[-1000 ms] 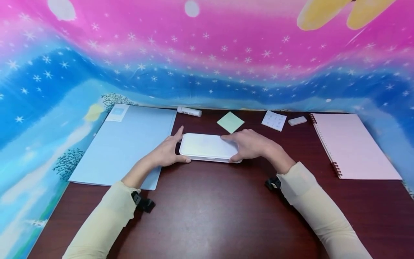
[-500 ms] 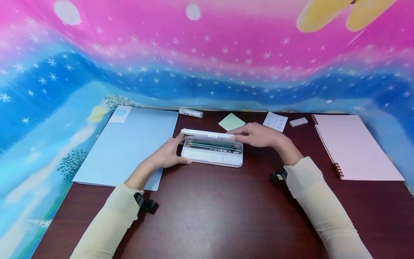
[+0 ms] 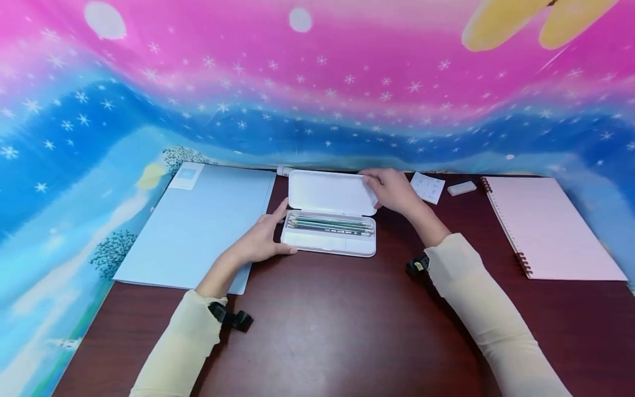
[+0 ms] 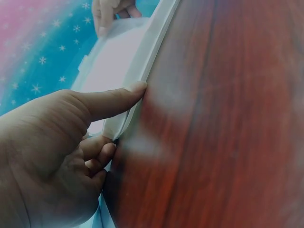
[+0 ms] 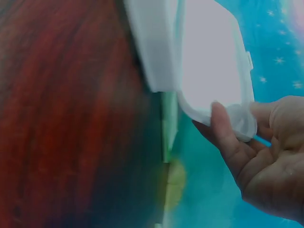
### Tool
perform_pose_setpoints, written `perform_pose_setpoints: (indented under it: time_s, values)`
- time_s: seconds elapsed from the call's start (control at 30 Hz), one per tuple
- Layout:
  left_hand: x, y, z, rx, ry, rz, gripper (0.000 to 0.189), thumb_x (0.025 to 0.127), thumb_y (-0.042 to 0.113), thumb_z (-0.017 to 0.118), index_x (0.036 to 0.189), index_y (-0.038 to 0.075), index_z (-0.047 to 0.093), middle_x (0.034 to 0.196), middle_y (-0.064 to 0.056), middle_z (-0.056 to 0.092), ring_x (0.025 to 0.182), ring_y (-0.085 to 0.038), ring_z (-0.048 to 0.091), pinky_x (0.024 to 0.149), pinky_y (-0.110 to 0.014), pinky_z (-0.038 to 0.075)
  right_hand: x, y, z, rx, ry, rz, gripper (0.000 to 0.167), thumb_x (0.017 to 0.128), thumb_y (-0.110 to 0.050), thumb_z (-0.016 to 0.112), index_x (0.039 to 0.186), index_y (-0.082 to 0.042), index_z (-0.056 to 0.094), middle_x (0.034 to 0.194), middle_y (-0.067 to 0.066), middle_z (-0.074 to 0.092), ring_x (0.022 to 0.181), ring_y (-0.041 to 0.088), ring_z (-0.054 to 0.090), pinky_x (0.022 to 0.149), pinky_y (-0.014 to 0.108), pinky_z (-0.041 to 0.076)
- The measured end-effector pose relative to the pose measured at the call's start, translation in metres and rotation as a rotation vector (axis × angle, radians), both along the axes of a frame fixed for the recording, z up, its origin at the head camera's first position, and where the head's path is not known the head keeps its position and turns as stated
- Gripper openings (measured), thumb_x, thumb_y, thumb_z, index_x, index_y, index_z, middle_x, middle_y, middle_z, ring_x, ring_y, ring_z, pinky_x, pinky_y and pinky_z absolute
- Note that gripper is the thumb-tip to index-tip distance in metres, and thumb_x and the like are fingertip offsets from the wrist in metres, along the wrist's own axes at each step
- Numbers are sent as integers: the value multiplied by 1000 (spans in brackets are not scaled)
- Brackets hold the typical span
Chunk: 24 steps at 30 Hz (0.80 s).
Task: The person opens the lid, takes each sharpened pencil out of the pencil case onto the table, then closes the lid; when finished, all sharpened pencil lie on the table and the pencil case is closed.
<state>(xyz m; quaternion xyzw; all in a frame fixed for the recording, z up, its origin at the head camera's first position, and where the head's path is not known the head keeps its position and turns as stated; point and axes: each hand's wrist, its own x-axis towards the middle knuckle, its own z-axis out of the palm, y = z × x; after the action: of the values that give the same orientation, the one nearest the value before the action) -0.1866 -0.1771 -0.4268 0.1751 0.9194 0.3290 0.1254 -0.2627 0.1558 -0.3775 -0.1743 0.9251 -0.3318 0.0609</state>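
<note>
A white pencil case (image 3: pixel 317 243) lies on the table with its lid (image 3: pixel 329 193) raised and tilted back on the far side. Several dark green and black pencils (image 3: pixel 329 224) fill the long compartment of its base. My left hand (image 3: pixel 260 237) grips the base's left end, thumb at the front edge and fingers round the back; in the left wrist view the thumb (image 4: pixel 111 102) presses along the rim. At the lid's right end, my right hand (image 3: pixel 397 193) pinches the corner. The right wrist view shows the thumb (image 5: pixel 223 126) on the lid's inner face.
A light blue folder (image 3: pixel 193 231) lies under the left forearm. Behind the lid, a white tube (image 3: pixel 283 171) is mostly hidden. A printed white paper (image 3: pixel 428 188), an eraser (image 3: pixel 462 188) and a pink spiral notebook (image 3: pixel 555 229) lie to the right, near a patterned cloth backdrop (image 3: pixel 327 94).
The pencil case went from closed to open as my right hand lifted the lid up and back. Pencils came into view and the green note became hidden. My left hand stayed at the left end.
</note>
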Motion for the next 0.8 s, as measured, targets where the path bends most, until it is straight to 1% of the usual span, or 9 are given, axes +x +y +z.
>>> perform_pose_setpoints:
  time_s: [0.07,0.13,0.23,0.27,0.37,0.43,0.5,0.63,0.8]
  values:
    - [0,0,1,-6,2,1,117,84,31,84,165,21,1,159,-15,43,146,-38,33,117,-58,32,-1,1,-3,0,-9,-34,45,110,-29,41,152,-14,50,85,21,69,66,23,72,75,43,56]
    - [0,1,1,-18,-3,0,114,84,32,84,165,21,5,160,-16,41,146,-38,32,117,-58,32,1,3,-2,-3,-23,-48,49,110,-32,40,156,-16,42,69,16,61,69,24,72,71,43,54]
    - [1,1,2,-46,-15,-1,107,85,34,83,165,20,12,162,-16,38,147,-37,31,118,-58,32,9,6,2,9,4,-25,56,109,-35,44,160,-16,33,70,13,59,73,26,71,70,42,51]
    - [1,2,2,-52,-20,1,106,85,35,83,165,20,14,163,-15,37,148,-36,31,118,-57,32,12,7,5,25,31,-9,57,108,-35,46,160,-15,33,74,13,59,76,27,70,71,43,49]
    - [-1,2,3,-73,-11,1,105,85,37,82,164,20,16,164,-13,35,148,-34,30,118,-57,32,26,10,13,89,144,46,59,106,-31,53,158,-9,36,112,21,67,108,34,66,91,49,51]
    - [-1,2,5,-76,-6,5,105,85,37,82,164,20,17,164,-12,35,148,-34,31,118,-57,33,35,12,16,146,183,79,60,105,-31,56,157,-6,38,144,22,54,128,38,57,104,54,46]
    - [-1,1,6,-75,-3,10,104,85,36,82,164,20,17,163,-13,36,148,-34,31,117,-57,33,42,13,17,204,180,112,63,105,-33,56,157,-3,36,165,20,31,145,38,43,114,56,39]
    - [1,0,7,-67,-10,7,104,85,35,82,164,19,17,164,-13,36,149,-35,29,118,-57,31,44,12,12,268,86,155,74,105,-42,53,161,-3,24,171,17,11,149,37,37,116,55,37]
    - [1,1,3,-70,-13,-8,104,85,36,82,164,18,17,166,-11,32,149,-35,28,119,-56,31,36,8,5,258,-37,136,85,103,-54,50,164,-8,13,172,16,1,153,38,27,119,56,31]
